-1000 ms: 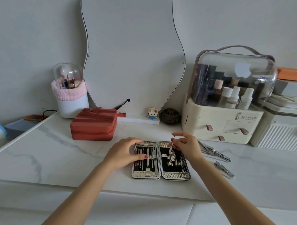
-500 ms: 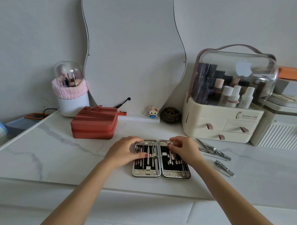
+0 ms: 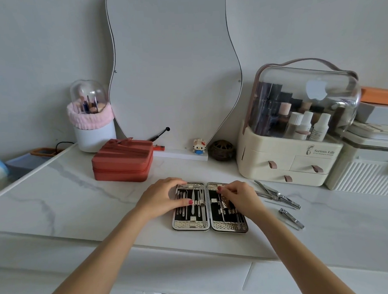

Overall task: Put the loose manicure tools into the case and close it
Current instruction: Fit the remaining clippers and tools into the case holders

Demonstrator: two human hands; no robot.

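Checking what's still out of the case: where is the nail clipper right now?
In the head view, the nail clipper lies loose on the marble counter, right of the open case, just nearer the camera than the loose scissors and nippers.

Head view looks forward and down, from near, onto the marble tabletop.

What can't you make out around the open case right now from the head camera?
- Head view: the right hand covers the upper right half of the case; whether its fingers pinch a tool is too small to tell.
- The left hand hides the case's left edge.
- The loose tools overlap; their count is unclear.
- The nail clipper is small and blurred.
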